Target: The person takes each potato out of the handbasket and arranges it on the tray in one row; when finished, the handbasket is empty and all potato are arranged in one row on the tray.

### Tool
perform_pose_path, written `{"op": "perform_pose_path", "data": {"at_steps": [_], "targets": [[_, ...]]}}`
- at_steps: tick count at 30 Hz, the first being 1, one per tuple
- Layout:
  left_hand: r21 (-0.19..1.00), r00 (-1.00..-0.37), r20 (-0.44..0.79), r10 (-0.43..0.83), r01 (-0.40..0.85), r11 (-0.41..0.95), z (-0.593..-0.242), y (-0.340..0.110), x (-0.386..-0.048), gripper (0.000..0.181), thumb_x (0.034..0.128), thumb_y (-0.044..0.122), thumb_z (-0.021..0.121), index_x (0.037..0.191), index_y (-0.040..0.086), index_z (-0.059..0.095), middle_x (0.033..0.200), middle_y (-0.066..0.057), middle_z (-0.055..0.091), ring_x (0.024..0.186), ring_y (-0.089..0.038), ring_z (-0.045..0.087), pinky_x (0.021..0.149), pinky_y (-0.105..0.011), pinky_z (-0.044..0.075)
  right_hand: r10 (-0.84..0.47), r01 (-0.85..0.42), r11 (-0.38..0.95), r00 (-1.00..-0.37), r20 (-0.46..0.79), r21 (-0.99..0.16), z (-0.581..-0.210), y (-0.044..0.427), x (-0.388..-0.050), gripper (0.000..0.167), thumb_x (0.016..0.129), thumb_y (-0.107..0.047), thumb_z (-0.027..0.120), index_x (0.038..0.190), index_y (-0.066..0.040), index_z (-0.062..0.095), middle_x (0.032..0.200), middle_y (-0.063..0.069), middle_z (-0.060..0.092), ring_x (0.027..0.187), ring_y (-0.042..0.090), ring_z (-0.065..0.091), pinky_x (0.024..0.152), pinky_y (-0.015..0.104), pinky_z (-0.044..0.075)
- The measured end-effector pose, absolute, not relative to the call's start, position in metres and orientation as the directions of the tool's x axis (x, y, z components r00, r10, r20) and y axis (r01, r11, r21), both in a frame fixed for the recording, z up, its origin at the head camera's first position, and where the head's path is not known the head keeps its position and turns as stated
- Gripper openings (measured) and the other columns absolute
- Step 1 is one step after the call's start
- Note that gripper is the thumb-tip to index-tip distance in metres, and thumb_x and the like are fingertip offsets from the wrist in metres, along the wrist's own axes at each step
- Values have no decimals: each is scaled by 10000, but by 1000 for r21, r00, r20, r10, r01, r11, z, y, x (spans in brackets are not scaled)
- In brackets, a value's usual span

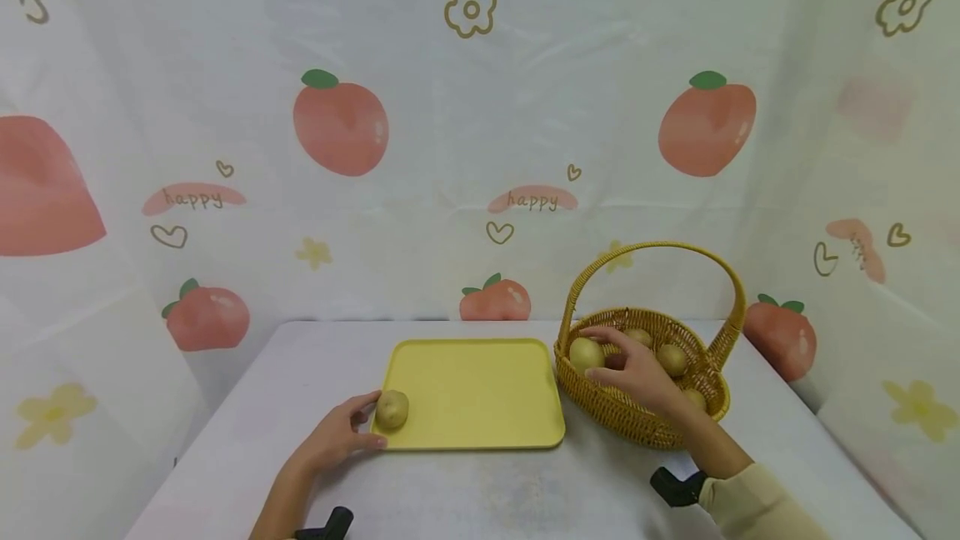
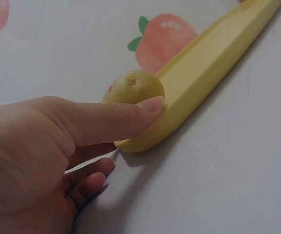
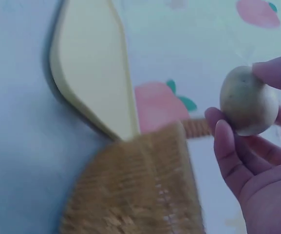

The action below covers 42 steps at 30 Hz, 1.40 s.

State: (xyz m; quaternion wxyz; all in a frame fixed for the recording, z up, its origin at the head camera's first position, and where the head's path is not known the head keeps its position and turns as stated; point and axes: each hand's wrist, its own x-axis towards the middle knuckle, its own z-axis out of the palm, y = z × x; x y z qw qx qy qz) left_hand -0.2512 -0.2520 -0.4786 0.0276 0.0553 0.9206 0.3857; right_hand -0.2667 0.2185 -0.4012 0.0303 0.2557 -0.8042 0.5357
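Note:
In the head view my right hand [image 1: 632,365] holds a potato [image 1: 587,355] at the left side of the wicker basket [image 1: 637,427]. The right wrist view shows thumb and fingers around this potato [image 3: 249,101], above the basket's rim. Several other potatoes, one of them a round potato [image 1: 671,360], lie inside the basket. My left hand [image 1: 341,433] grips the near left corner of the yellow tray [image 1: 480,394]. A single potato [image 1: 392,410] sits in that corner; in the left wrist view the thumb crosses in front of this potato [image 2: 136,85] onto the tray's rim.
The basket's tall arched handle [image 1: 660,245] rises above the right hand. Tray and basket stand side by side on a white-covered table [image 1: 510,494]. A white curtain [image 1: 420,215] printed with fruit and flowers hangs behind and at both sides.

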Motion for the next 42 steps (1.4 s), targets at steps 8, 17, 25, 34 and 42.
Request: {"op": "perform_pose_path", "data": {"at_steps": [8, 17, 25, 34, 42], "targets": [[716, -992, 1, 129, 91, 692, -478, -252, -251, 852, 660, 249, 894, 1386, 13, 514, 1314, -160, 557, 1056, -291, 562, 908, -496, 449, -462, -461, 181, -819, 339, -869, -422, 182, -267, 502, 878, -26, 686, 1339, 32, 497, 1263, 259, 520, 958, 190, 642, 740, 296, 533], [718, -992, 5, 130, 94, 689, -478, -251, -250, 847, 658, 243, 894, 1380, 7, 519, 1317, -175, 555, 1061, -302, 565, 913, -500, 448, -510, -372, 161, -824, 246, -914, -443, 143, -270, 575, 805, 17, 726, 1339, -4, 514, 1017, 167, 602, 784, 183, 596, 668, 288, 505], [711, -991, 10, 132, 99, 696, -477, -251, -249, 843, 662, 231, 892, 1380, 1, 515, 1319, -176, 554, 1056, -295, 568, 915, -496, 450, -496, -385, 308, -845, 198, -870, -463, 104, -278, 579, 747, -63, 776, 1296, -58, 592, 1182, 72, 586, 710, 150, 557, 589, 252, 467], [721, -991, 15, 136, 105, 685, -479, -252, -248, 842, 663, 231, 892, 1378, -6, 515, 1315, -180, 554, 1053, -298, 565, 925, -506, 443, -494, -406, 413, -852, 175, -815, -477, 59, -281, 541, 724, -144, 816, 1233, -118, 633, 1111, -3, 626, 846, 151, 595, 683, 276, 487], [718, -993, -29, 112, 57, 694, -475, -251, -248, 860, 671, 249, 888, 1400, 14, 498, 1324, -181, 547, 1093, -321, 557, 932, -516, 439, -474, -393, 426, -864, 169, -815, -478, 25, -285, 508, 722, -188, 842, 1191, -141, 654, 1072, -59, 637, 883, 143, 581, 739, 268, 472]]}}
